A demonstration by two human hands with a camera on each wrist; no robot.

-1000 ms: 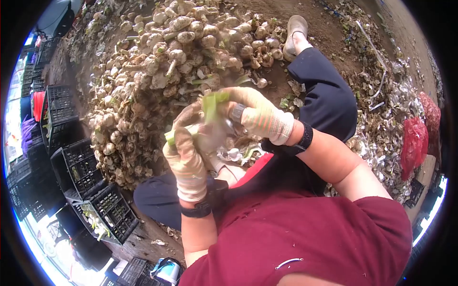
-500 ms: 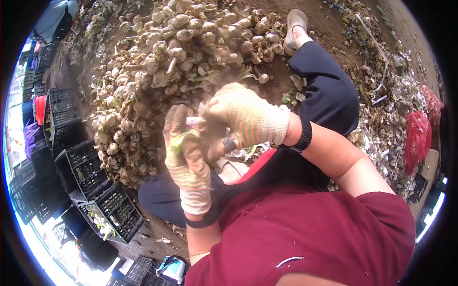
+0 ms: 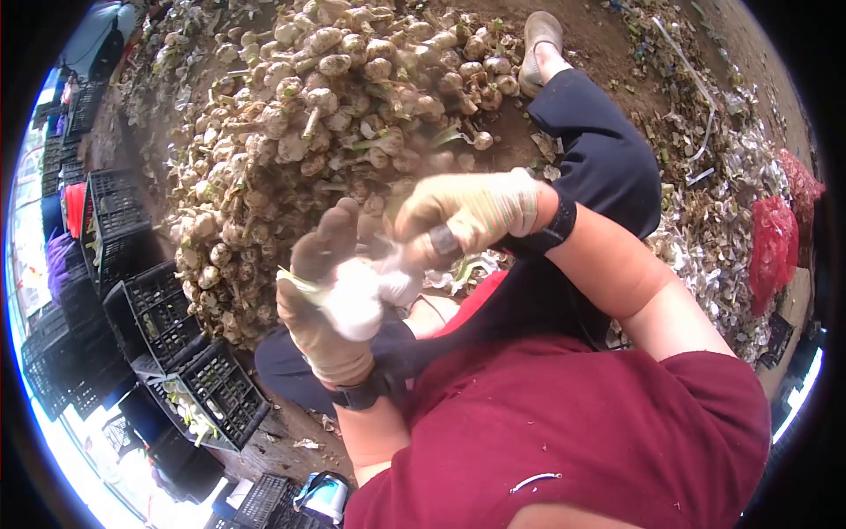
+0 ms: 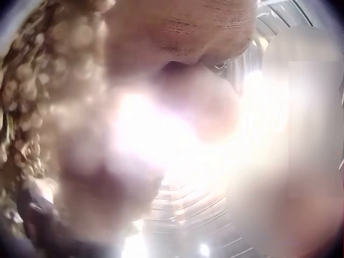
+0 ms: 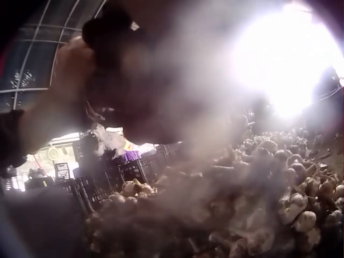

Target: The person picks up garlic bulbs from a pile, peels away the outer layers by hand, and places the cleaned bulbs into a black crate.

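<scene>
1. Black plastic crates, lower left: bulb thrown in hard could bruise on rim.
2. Garlic heap, upper left to centre: loose pile, a knock could roll bulbs.
3. Left hand, left of centre: holds white garlic bulb loosely, stem leftward; could slip from glove if twisted.
4. Right hand, centre: fingers bent, blurred, can't tell if pinching anything; hard tug could jerk bulb loose.
5. Peel litter, right: pale, stray bulb easily missed.
</scene>
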